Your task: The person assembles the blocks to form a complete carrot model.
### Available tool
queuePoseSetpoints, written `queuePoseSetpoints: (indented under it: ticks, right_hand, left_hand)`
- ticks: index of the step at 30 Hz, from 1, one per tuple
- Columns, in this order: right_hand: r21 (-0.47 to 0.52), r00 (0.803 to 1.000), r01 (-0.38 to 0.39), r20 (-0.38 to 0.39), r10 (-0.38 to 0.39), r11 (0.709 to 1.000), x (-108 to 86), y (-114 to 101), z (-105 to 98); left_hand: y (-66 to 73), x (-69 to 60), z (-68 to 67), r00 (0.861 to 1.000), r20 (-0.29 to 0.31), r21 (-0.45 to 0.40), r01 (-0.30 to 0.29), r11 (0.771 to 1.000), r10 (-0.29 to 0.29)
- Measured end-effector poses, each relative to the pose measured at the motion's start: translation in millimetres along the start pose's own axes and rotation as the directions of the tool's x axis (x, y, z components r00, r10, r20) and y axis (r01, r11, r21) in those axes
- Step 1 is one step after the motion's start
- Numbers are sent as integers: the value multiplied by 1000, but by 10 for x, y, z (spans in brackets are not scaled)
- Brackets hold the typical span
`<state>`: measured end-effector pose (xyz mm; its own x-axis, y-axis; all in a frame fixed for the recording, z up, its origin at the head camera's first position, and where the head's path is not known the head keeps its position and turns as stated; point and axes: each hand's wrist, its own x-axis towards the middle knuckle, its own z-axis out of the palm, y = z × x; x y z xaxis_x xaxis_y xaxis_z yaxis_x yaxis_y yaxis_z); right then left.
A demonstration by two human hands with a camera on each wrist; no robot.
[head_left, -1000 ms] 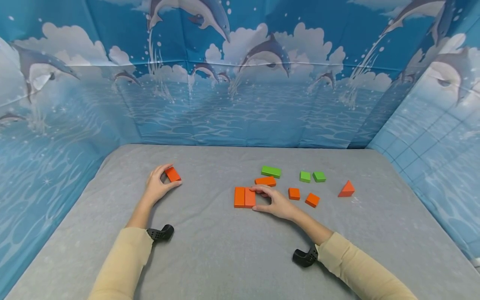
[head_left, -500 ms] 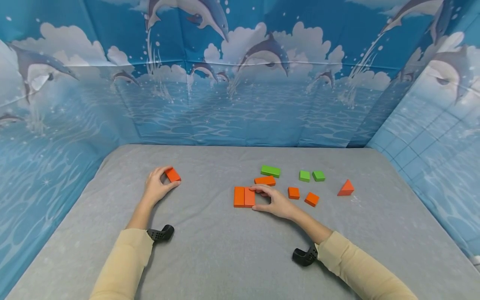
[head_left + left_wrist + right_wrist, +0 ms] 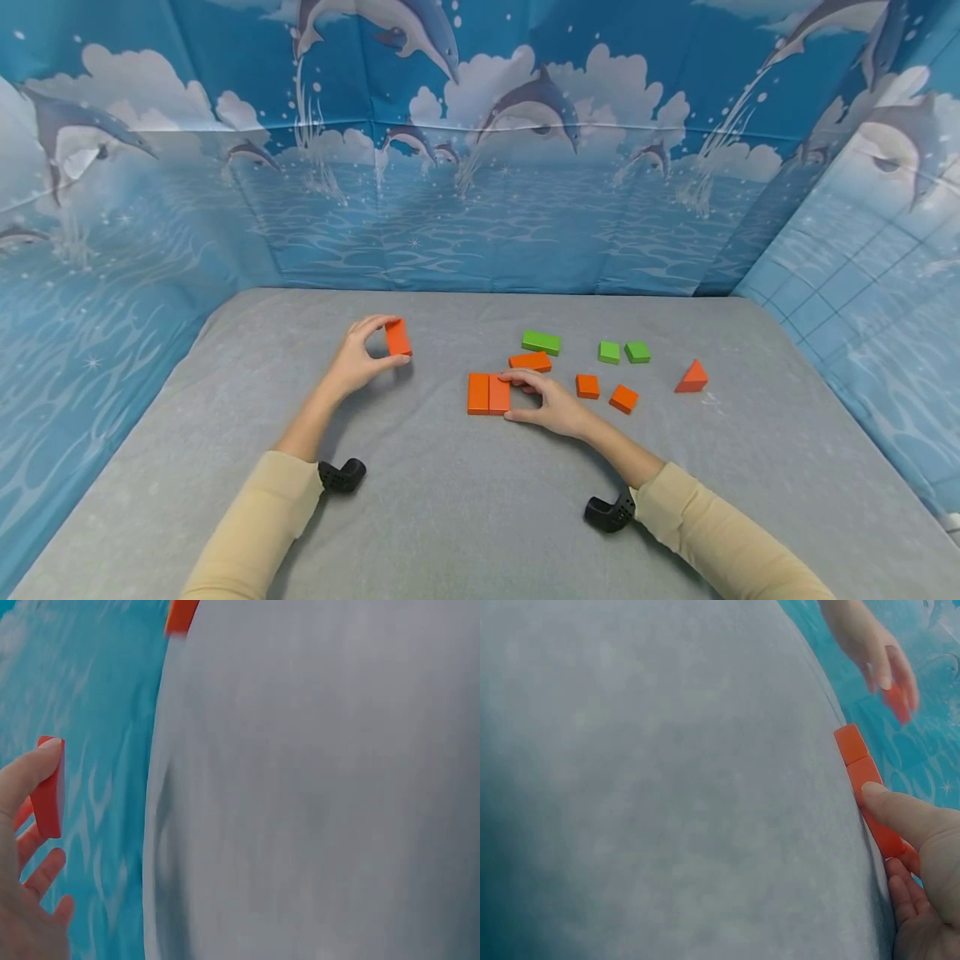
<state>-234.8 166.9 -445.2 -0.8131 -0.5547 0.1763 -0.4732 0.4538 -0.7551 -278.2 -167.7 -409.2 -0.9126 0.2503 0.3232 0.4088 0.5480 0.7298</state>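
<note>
Pinched red block (image 3: 398,337) btwn thumb & fingertips of L hand (image 3: 356,362), held above grey cloth (image 3: 442,500), w/ ring & little fingers (image 3: 46,871) parted & off block. Clamped orange block (image 3: 499,397) end to end btwn thumb & fingers of R hand (image 3: 551,408), laid flat on cloth, flush against 2nd orange block (image 3: 477,394). Looked smooth, flat-faced & crisp-edged. Saw faint wrinkles in cloth. Spotted small orange cubes (image 3: 587,386) & green bar (image 3: 542,342) just past R hand, red triangle (image 3: 692,377) farther R, creased sheet (image 3: 450,225) w/ dolphin print behind.
</note>
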Motion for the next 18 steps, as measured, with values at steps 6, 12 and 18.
queuePoseSetpoints:
  ticks: [6, 12, 18]
  right_hand:
    - [-2, 1000, 7, 3, -7, 1000, 0, 4, 2]
    - [1, 1000, 9, 1, -9, 1000, 6, 15, 7]
    - [1, 1000, 0, 0, 0, 1000, 0, 8, 3]
  left_hand:
    - [199, -2, 283, 990, 113, -35, -77, 996, 80]
    - [243, -47, 512, 967, 214, -60, -130, 990, 140]
    - [199, -105, 662, 944, 286, -72, -150, 986, 165]
